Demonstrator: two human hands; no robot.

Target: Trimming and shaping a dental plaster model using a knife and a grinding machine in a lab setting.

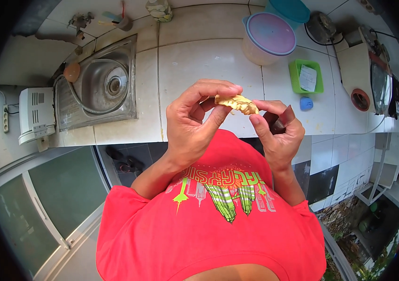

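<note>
Up in front of my chest, over the counter's front edge, I hold a small yellow dough pastry (238, 103) with a wavy, crimped-looking edge. My left hand (194, 112) pinches its left end between thumb and fingers. At its right end, the thumb and fingertips of my right hand (280, 133) are closed on the same piece. What lies on the pastry's underside is hidden from this view.
Behind my hands runs a white tiled counter (204, 61). A steel sink (131, 70) with a hose is at left. At back right stand a purple-lidded tub (270, 33), a green tray (319, 88) holding paper, a small blue object (306, 103) and an oven-like appliance (356, 70).
</note>
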